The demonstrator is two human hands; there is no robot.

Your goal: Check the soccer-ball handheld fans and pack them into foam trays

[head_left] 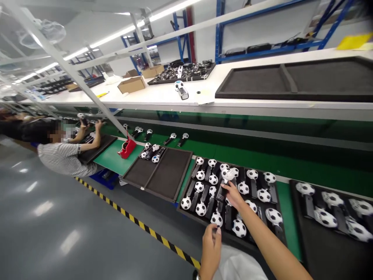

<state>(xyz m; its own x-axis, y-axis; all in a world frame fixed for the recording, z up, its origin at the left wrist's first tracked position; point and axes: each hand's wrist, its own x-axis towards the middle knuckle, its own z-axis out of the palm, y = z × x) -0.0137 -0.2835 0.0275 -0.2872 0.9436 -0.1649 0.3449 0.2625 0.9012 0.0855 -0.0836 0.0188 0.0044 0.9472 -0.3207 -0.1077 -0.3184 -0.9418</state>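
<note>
My right hand [233,194] grips a soccer-ball-headed device [227,174] by its black handle, holding it above the middle of a black tray [183,212]. More of these devices lie in rows in that tray, each with a white-and-black ball head and a dark handle. At the tray's front edge is my left hand [211,249], fingers curled and a small gap between thumb and fingertips. Its fingertips are beside the ball head of one device [216,220]; whether they touch it is unclear. No held object shows in that hand.
A second black tray [171,175] to the left holds several devices; another tray [320,249] stands at right. Loose devices [184,138] lie on the green belt [221,153]. A red tape dispenser [127,147] stands near a co-worker [65,151]. Overhead is a white shelf [163,95].
</note>
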